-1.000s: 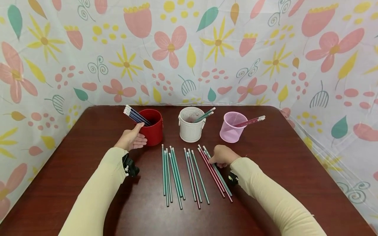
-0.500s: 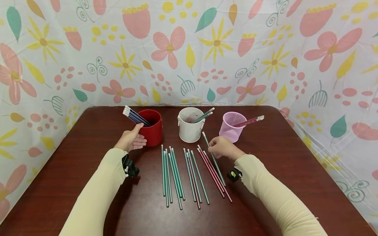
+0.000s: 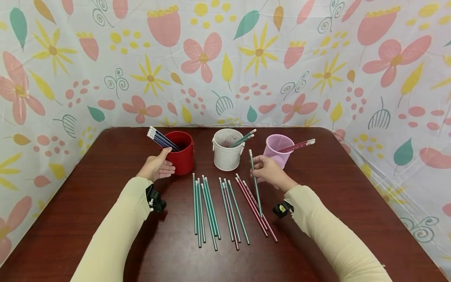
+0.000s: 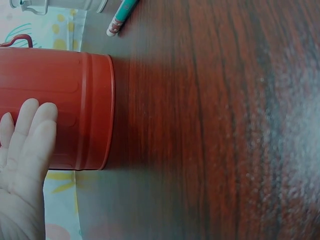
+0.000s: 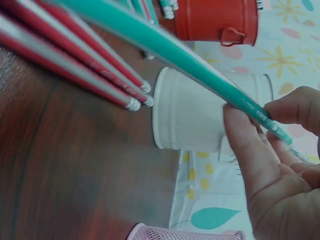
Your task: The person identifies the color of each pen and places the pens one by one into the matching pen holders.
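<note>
In the head view my right hand (image 3: 269, 171) pinches a green pencil (image 3: 256, 188) near its upper end, between thumb and fingers. The right wrist view shows that green pencil (image 5: 165, 52) slanting across in front of the white bucket (image 5: 200, 107). My left hand (image 3: 157, 164) rests against the side of the red bucket (image 3: 183, 158), its thumb up at the rim. Seen from the left wrist, the fingers (image 4: 35, 130) lie straight along the red wall. Dark blue pencils (image 3: 163, 139) with white erasers lean out of this bucket, above the thumb.
Several green pencils (image 3: 206, 207) lie on the brown table (image 3: 169, 243), with a mixed group (image 3: 234, 211) and red pencils (image 3: 253, 209) to their right. Behind stand the white bucket (image 3: 227, 156) with two green pencils and a pink mesh cup (image 3: 271, 150) holding red ones.
My right hand has picked the green pencil up from beside the red pencils and moved it back, towards the gap between white bucket and pink cup. The left hand has stayed put.
</note>
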A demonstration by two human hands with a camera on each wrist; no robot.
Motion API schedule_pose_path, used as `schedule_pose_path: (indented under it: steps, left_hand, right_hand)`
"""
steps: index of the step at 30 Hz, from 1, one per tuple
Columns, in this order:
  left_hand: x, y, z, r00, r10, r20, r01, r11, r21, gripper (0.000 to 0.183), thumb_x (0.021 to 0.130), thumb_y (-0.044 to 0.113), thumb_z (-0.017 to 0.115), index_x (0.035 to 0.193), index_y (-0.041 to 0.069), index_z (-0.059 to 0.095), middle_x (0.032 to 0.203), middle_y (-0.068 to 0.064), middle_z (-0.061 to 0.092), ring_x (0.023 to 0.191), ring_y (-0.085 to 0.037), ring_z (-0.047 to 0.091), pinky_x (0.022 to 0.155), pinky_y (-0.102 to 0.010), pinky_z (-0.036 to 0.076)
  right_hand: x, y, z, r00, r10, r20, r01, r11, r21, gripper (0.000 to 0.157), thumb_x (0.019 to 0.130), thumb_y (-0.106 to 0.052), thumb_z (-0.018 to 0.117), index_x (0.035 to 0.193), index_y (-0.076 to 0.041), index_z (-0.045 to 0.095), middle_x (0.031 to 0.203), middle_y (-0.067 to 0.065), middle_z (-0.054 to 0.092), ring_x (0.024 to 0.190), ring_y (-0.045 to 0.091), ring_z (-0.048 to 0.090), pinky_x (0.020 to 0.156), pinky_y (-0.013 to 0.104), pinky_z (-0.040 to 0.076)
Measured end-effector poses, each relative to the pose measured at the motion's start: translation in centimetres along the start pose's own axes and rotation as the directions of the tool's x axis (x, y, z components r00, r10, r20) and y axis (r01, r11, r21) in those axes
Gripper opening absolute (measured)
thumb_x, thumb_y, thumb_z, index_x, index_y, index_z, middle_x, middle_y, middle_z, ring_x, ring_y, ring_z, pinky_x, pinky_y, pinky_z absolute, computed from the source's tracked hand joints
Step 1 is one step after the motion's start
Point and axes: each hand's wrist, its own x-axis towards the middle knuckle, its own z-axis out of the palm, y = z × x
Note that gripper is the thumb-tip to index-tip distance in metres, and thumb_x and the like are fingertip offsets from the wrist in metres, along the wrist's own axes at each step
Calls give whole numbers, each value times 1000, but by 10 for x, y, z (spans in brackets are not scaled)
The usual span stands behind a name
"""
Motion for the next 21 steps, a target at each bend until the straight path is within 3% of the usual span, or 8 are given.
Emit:
schedule_pose_path:
  steps: [5, 10, 14, 21]
  left_hand:
    - [1, 0, -1, 1000, -6, 3, 6, 1000, -9, 69, 95, 52, 44, 116, -13, 50, 92, -12, 66, 79, -17, 67, 81, -31, 55]
    - [0, -1, 0, 1000, -20, 1, 20, 1000, -3, 68, 95, 53, 43, 116, -12, 50, 93, -13, 66, 77, -15, 66, 80, -30, 55]
    - [-2, 0, 0, 1000, -15, 3, 15, 1000, -3, 67, 95, 52, 43, 114, -12, 51, 94, -13, 66, 78, -16, 67, 80, -30, 55]
    - [-1, 0, 0, 1000, -9, 12, 9, 1000, -8, 68, 95, 52, 43, 115, -12, 50, 94, -13, 66, 76, -15, 67, 80, -30, 55]
  right_hand:
    - [-5, -3, 0, 995, -72, -66, 76, 995, 58, 27, 82, 10, 56, 108, 14, 49, 94, 25, 61, 79, 15, 64, 63, 25, 55]
    - [-9, -10, -2, 982, -116, -149, 144, 971, 192, 20, 82, 14, 57, 99, 5, 51, 82, 6, 64, 72, 8, 65, 64, 26, 56]
    - [-13, -15, -2, 958, -117, -263, 208, 912, 352, 22, 85, 17, 53, 94, -1, 46, 75, 1, 64, 70, 10, 66, 64, 27, 57]
    - [-11, -18, -2, 880, -83, -468, 332, 812, 480, 23, 86, 17, 53, 91, -3, 45, 72, 1, 64, 63, 9, 67, 61, 28, 57]
